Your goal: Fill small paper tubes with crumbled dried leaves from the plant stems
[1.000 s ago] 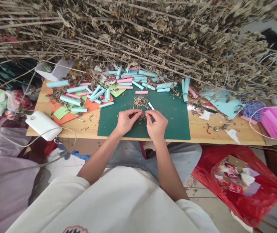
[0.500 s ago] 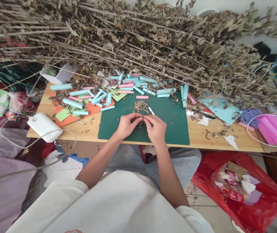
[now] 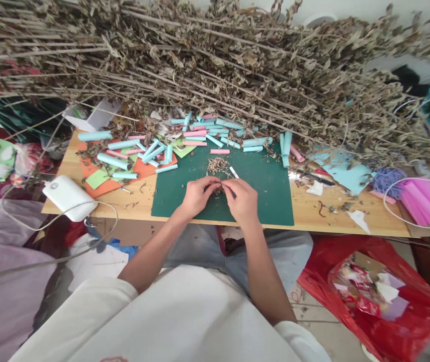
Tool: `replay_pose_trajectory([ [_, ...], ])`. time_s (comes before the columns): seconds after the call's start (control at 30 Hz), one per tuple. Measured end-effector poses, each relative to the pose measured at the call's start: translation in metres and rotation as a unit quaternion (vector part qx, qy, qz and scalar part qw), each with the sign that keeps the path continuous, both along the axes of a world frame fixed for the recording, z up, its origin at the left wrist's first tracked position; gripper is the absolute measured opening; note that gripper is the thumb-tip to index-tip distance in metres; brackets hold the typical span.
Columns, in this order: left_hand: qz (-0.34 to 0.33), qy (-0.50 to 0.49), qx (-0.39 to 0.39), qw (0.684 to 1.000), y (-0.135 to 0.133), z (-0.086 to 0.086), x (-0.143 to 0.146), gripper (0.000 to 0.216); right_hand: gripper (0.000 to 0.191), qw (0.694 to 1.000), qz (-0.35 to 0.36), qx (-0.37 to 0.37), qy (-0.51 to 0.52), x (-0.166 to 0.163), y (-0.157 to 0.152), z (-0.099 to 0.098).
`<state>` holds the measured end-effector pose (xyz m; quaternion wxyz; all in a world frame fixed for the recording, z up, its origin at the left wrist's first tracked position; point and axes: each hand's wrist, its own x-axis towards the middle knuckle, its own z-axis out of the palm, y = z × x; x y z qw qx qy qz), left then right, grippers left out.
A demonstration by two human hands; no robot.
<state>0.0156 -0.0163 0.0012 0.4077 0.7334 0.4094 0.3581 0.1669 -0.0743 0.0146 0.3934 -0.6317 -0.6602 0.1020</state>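
Observation:
Over the green cutting mat (image 3: 271, 201), my left hand (image 3: 196, 195) and my right hand (image 3: 243, 197) meet fingertip to fingertip. Both are closed in a pinch. Whatever sits between the fingertips is small, brownish and mostly hidden; I cannot make out its kind. Just beyond the fingers lies a small heap of dried plant bits (image 3: 218, 164), with more crumbs below the hands. A short white stick-like piece (image 3: 233, 172) rests beside the heap, close to my right fingers.
Rolled blue paper tubes (image 3: 112, 161) and pink ones (image 3: 220, 151) lie along the mat's far side. Dried leafy stalks (image 3: 215, 65) spread across the back. A white power bank (image 3: 69, 197) with a cable is at left, a black pen (image 3: 316, 176) at right, a red bag (image 3: 316, 261) below.
Both hands stay pinched together in nearly the same spot, with only slight finger movement. The view has shifted very slightly.

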Motion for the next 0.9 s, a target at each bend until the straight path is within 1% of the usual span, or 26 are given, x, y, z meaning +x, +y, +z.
replay_pose_trajectory([
  [0.17,-0.01,0.012,0.024,1.0,-0.001,0.0,0.0,0.019,0.02,1.0,-0.011,-0.011,-0.013,-0.002,-0.001,0.002],
  [0.37,-0.027,0.024,0.033,0.999,-0.004,0.001,0.002,0.017,0.014,0.997,-0.049,-0.037,-0.038,-0.01,-0.001,0.002],
  [0.5,-0.041,0.008,0.02,0.999,-0.003,0.005,0.0,0.019,0.011,0.998,-0.039,-0.026,0.041,-0.015,0.0,0.003],
  [0.6,-0.024,-0.02,-0.009,0.999,-0.001,0.006,-0.001,0.02,0.011,0.995,-0.053,-0.003,0.088,-0.015,0.0,0.005],
  [0.7,0.01,-0.055,-0.052,0.997,0.001,0.003,-0.003,0.022,0.011,0.99,-0.092,0.008,0.103,-0.011,0.0,0.004],
  [0.77,0.018,-0.071,-0.069,0.995,0.002,0.0,-0.003,0.023,0.01,0.989,-0.101,0.004,0.111,-0.009,0.0,0.003],
  [0.83,0.018,-0.074,-0.07,0.995,0.002,-0.001,-0.003,0.023,0.013,0.99,-0.087,-0.006,0.114,-0.007,-0.002,0.001],
  [0.9,0.015,-0.071,-0.065,0.995,0.002,-0.001,-0.003,0.023,0.02,0.991,-0.064,-0.014,0.114,-0.006,-0.003,0.001],
])
